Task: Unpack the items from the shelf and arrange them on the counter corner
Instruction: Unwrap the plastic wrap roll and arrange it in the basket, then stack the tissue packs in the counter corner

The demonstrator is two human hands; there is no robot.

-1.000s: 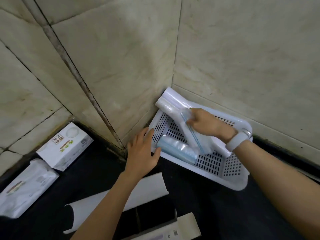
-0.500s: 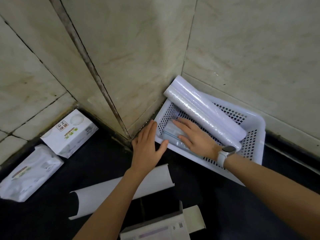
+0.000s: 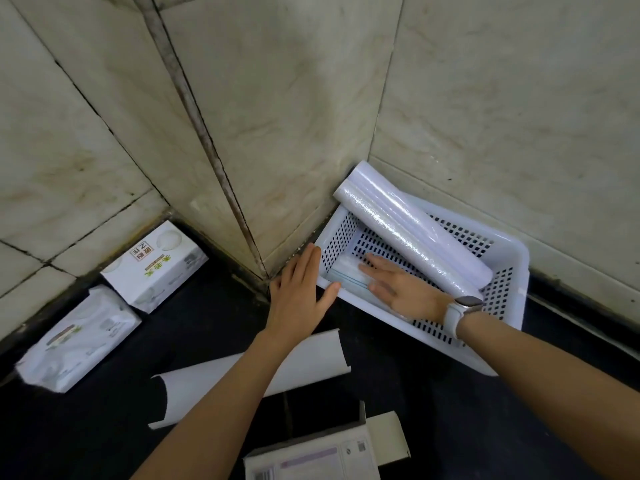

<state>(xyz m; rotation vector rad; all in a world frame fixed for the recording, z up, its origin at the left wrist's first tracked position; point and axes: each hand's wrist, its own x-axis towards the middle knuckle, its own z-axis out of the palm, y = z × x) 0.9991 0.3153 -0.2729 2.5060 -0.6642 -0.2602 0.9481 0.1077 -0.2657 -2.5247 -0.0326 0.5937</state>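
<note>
A white perforated basket [image 3: 505, 268] sits in the wall corner on the black counter. Two wrapped white rolls [image 3: 408, 230] lie diagonally across it, their left ends sticking over its rim. A flat pack of blue-edged masks [image 3: 349, 275] lies on the basket floor at the front left. My right hand [image 3: 398, 289], with a white watch on the wrist, rests flat on that pack with fingers spread. My left hand [image 3: 301, 296] presses open against the basket's left outer corner, thumb along the front rim.
Two white tissue packs lie along the left wall: one [image 3: 156, 265] nearer the corner, one [image 3: 79, 337] further left. A curled white sheet [image 3: 304, 362] lies under my left forearm. An opened cardboard box [image 3: 325, 452] sits at the bottom edge.
One second ago my right hand held the front roll in the basket; it let go and moved down onto the mask pack. My left hand stayed at the basket's corner.
</note>
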